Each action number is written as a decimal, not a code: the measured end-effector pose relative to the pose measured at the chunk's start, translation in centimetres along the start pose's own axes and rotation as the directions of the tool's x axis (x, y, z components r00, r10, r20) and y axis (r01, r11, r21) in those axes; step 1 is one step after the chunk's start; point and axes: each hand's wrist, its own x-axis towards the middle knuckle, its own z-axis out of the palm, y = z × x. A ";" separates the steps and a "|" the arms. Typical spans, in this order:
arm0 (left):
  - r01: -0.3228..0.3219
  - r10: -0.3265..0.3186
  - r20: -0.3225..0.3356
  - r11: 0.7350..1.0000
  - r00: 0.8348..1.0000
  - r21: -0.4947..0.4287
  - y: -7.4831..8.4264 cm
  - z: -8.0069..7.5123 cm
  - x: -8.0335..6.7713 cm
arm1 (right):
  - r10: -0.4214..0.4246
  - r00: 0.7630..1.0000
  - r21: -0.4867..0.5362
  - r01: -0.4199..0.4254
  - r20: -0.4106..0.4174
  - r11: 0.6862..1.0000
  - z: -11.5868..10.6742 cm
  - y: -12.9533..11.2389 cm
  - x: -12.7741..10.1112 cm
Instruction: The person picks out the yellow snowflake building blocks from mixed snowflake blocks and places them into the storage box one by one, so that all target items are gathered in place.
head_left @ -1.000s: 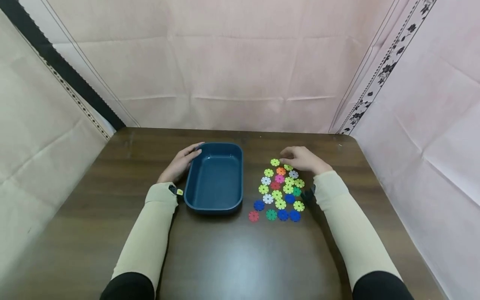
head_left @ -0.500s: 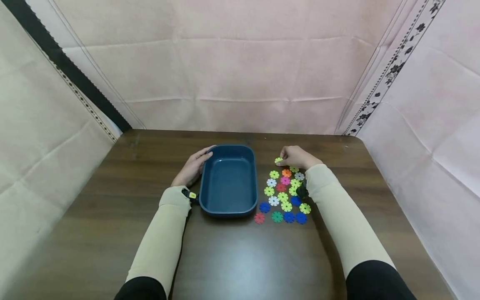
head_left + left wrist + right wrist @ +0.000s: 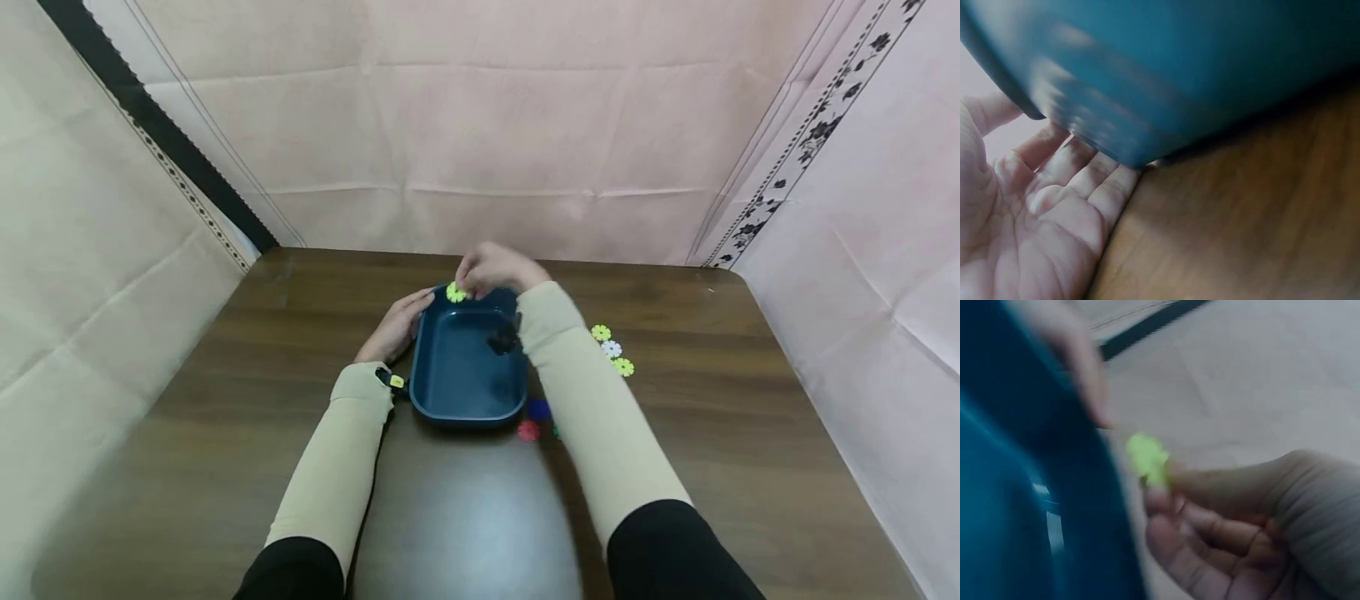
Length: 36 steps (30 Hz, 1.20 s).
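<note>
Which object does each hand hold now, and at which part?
The right hand pinches a yellow-green flower-shaped plastic disc by its edge. The left hand only rests on the dark blue plastic tray's outer wall.

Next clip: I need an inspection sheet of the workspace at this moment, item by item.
Surface: dark wooden table, glossy in front.
Job's things: blue tray, nothing seen inside it; yellow-green disc above its far rim.
Clutter: loose discs right of the tray, partly hidden by the right sleeve; blue and red ones near its front corner.
Hands: left hand rests against the tray's left wall, fingers straight; right hand pinches the yellow-green disc.
Cables: nothing seen.
Surroundings: pink and cream cloth walls with patterned borders.
</note>
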 end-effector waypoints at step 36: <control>-0.007 0.008 -0.022 0.999 1.000 0.052 -0.5 -0.2 -0.3 | -0.210 0.851 -0.306 0.061 -0.481 0.950 -4.1 22.7 -14.2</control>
